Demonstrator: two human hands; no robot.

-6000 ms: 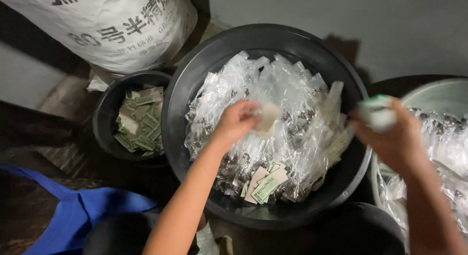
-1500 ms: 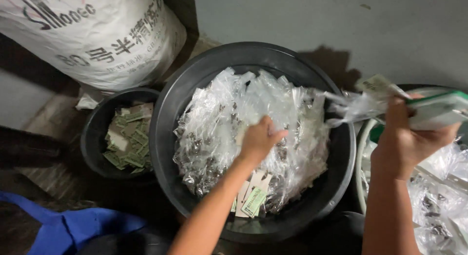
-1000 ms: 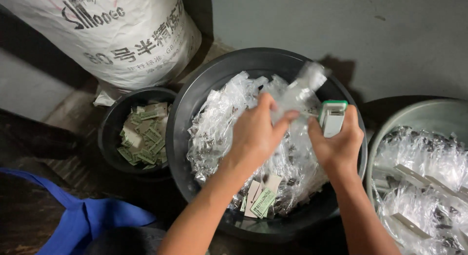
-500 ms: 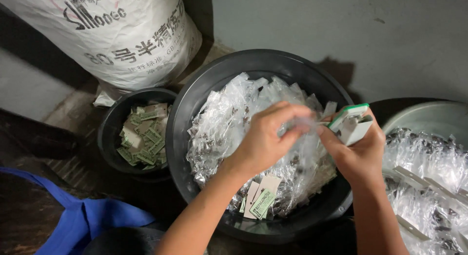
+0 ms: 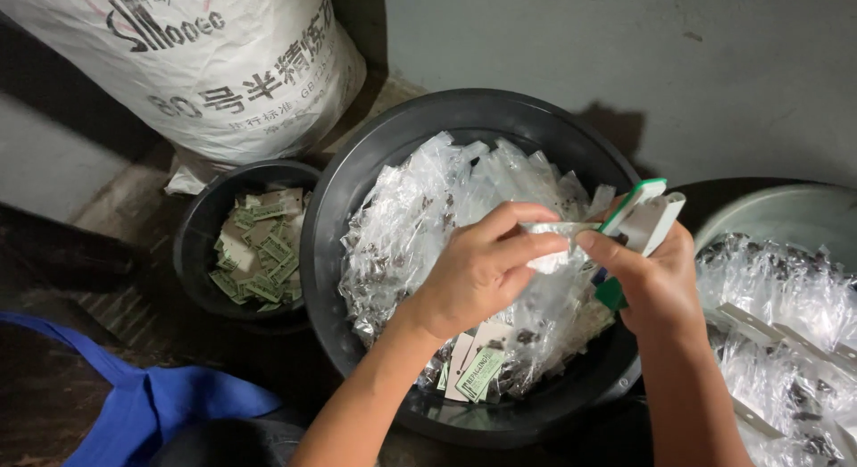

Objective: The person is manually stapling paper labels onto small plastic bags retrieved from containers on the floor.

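Note:
My left hand [image 5: 478, 271] and my right hand [image 5: 656, 279] meet above a large black basin [image 5: 357, 177] heaped with small clear plastic bags [image 5: 420, 217]. The left fingers pinch one small clear bag [image 5: 549, 244] at its top. My right hand grips a green and white hand tool [image 5: 643, 221] and its fingertips touch the same bag. A few green and white paper tags [image 5: 473, 369] lie among the bags at the near side of the basin.
A smaller black tub [image 5: 201, 235] of green paper tags [image 5: 259, 248] stands left of the basin. A big white printed sack [image 5: 205, 56] leans behind it. A pale basin [image 5: 759, 212] with more filled bags [image 5: 786, 333] sits at right. Blue cloth [image 5: 143, 404] lies lower left.
My left hand picked a bag out of the heap while my right hand swung back from the right basin; both hands have come together over the large basin on the one bag.

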